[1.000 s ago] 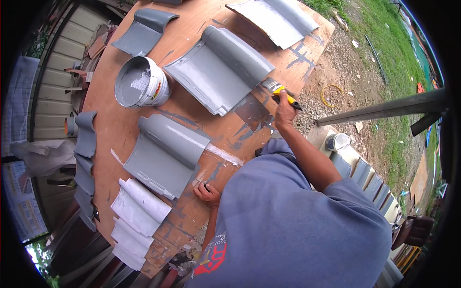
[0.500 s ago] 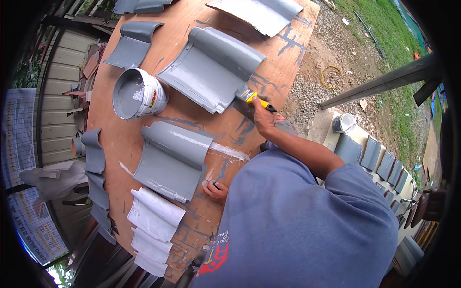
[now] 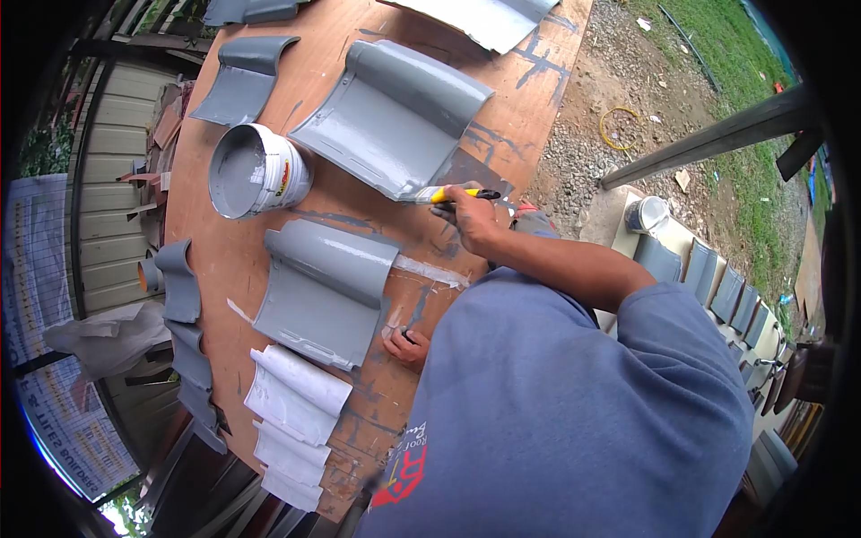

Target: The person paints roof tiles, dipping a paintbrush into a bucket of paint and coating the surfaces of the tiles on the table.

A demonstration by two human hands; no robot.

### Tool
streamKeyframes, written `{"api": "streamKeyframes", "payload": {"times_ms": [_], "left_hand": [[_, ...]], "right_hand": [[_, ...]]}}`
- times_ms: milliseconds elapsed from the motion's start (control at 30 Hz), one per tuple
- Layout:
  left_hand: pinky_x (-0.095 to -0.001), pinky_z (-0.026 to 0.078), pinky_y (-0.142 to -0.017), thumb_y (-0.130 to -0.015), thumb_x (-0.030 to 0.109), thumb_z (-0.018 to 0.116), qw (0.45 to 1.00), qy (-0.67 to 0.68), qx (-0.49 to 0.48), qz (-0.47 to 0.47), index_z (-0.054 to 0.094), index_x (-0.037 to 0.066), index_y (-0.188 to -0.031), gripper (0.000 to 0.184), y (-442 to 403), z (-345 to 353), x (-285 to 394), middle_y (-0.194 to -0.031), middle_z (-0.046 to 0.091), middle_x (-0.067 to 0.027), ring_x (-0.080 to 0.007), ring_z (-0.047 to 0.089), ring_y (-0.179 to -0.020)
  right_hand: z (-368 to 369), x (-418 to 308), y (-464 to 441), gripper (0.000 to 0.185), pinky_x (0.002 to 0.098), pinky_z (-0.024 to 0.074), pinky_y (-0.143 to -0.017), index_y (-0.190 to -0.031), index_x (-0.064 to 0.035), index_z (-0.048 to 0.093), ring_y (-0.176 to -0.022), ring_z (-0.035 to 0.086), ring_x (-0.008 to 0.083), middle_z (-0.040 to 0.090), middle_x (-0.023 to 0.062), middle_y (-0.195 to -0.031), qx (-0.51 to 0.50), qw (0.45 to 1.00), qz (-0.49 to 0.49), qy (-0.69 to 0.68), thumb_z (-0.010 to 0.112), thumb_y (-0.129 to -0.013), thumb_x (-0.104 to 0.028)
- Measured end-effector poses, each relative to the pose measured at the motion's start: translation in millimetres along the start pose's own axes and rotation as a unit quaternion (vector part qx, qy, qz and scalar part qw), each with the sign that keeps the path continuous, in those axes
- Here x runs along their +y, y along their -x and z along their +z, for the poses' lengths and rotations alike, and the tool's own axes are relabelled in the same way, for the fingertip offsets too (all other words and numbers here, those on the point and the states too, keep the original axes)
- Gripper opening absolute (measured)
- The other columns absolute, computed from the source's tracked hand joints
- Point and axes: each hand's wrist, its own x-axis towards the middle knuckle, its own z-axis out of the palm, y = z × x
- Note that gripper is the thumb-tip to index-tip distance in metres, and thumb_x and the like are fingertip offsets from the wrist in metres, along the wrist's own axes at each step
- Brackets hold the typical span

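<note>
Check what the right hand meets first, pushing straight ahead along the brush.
Likely the large grey tile by the brush in the right hand; tip and edge may touch, depth unclear.

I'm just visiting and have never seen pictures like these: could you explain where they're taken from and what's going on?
There's no machine here: these are a person's own bare hands. Every picture comes from one camera worn on that person's head, looking forward and down, which is why the blue shirt fills so much of the view.

The right hand holds a paintbrush, its bristles at the edge of a large grey tile. The left hand is by the near side of the wooden table; whether it holds anything is hard to tell.

On the table, streaked with grey, are another large grey tile, some smaller pale tiles and a bucket with something grey inside, probably paint.
</note>
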Motion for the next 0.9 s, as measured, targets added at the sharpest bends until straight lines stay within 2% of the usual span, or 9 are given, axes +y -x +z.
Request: {"api": "streamKeyframes", "payload": {"times_ms": [400,533,567,633,667,733,767,867,900], "left_hand": [[-0.0528,0.047,-0.085,-0.087,0.018,0.055,1.0,-0.012,0.01,-0.002,0.062,0.0,-0.099,0.023,-2,5,-4,-0.1,0.057,-0.02,-0.0416,0.059,-0.096],[-0.0534,0.047,-0.085,-0.087,0.017,0.054,1.0,-0.013,0.008,0.003,0.062,0.0,-0.1,0.023,-4,2,-2,-0.1,0.058,-0.0201,-0.0415,0.059,-0.096],[-0.0534,0.047,-0.085,-0.087,0.017,0.054,1.0,-0.015,0.013,-0.004,0.062,0.0,-0.1,0.023,-4,2,-3,-0.1,0.058,-0.0201,-0.0415,0.059,-0.096],[-0.0535,0.048,-0.088,-0.086,0.016,0.055,1.0,-0.005,-0.001,-0.003,0.063,-0.001,-0.101,0.024,-4,2,-3,-0.102,0.058,-0.0207,-0.0421,0.059,-0.098],[-0.0535,0.048,-0.088,-0.086,0.016,0.055,1.0,-0.006,0.002,-0.012,0.063,-0.001,-0.101,0.024,-2,1,0,-0.102,0.058,-0.0207,-0.0421,0.059,-0.098],[-0.0535,0.048,-0.091,-0.086,0.016,0.056,0.999,-0.021,-0.021,-0.04,0.063,-0.001,-0.103,0.025,-6,-6,10,-0.104,0.058,-0.0215,-0.0429,0.059,-0.101],[-0.0535,0.048,-0.091,-0.086,0.016,0.056,0.999,-0.021,-0.019,-0.046,0.063,-0.001,-0.103,0.025,-8,-9,14,-0.104,0.058,-0.0215,-0.0429,0.059,-0.101],[-0.054,0.047,-0.093,-0.086,0.016,0.056,0.998,-0.016,-0.04,-0.043,0.063,-0.001,-0.104,0.026,-12,-15,15,-0.108,0.057,-0.0225,-0.0437,0.058,-0.104],[-0.0541,0.047,-0.093,-0.086,0.015,0.057,0.997,-0.02,-0.052,-0.049,0.063,-0.002,-0.105,0.026,-12,-17,17,-0.108,0.057,-0.0228,-0.0439,0.058,-0.105]], "right_hand": [[6,-9,4,0.017,0.0375,0.0657,-0.082,-0.108,-0.0017,0.06,-0.092,0.072,0.027,0.069,0.0168,-0.106,0.03,0.997,0.064,-0.027,0.068,-0.096,-0.011],[50,-31,35,0.023,0.0359,0.0639,-0.081,-0.109,0.0005,0.062,-0.093,0.071,0.0237,0.069,0.013,-0.101,-0.134,0.99,0.03,-0.029,0.072,-0.096,-0.015],[47,-38,33,0.019,0.0359,0.0607,-0.075,-0.105,0.0008,0.062,-0.086,0.07,0.0221,0.069,0.0124,-0.096,-0.205,0.96,-0.129,0.141,0.071,-0.097,-0.015],[46,-48,19,0.017,0.0381,0.0521,-0.065,-0.097,0.0014,0.066,-0.074,0.066,0.021,0.069,0.0123,-0.084,-0.295,0.779,-0.444,0.33,0.07,-0.094,-0.015],[45,-50,9,0.017,0.0381,0.0521,-0.065,-0.097,0.0014,0.066,-0.074,0.066,0.021,0.069,0.0123,-0.084,-0.303,0.776,-0.441,0.335,0.07,-0.094,-0.015],[49,-58,-4,0.016,0.0386,0.052,-0.067,-0.096,0.0003,0.067,-0.07,0.064,0.0237,0.068,0.0141,-0.079,-0.374,0.649,-0.428,0.505,0.071,-0.089,-0.014],[51,-68,-6,0.015,0.0398,0.052,-0.069,-0.093,-0.0002,0.068,-0.068,0.064,0.0285,0.068,0.0155,-0.076,-0.406,0.649,-0.266,0.586,0.069,-0.086,-0.013],[66,-88,15,0.015,0.041,0.052,-0.068,-0.091,0.0011,0.067,-0.067,0.064,0.0307,0.067,0.0166,-0.072,-0.407,0.672,-0.226,0.576,0.067,-0.088,-0.014],[67,-86,20,0.014,0.0419,0.0516,-0.069,-0.094,0.0006,0.067,-0.071,0.065,0.0344,0.068,0.0173,-0.079,-0.38,0.725,-0.22,0.53,0.067,-0.088,-0.012]]}}
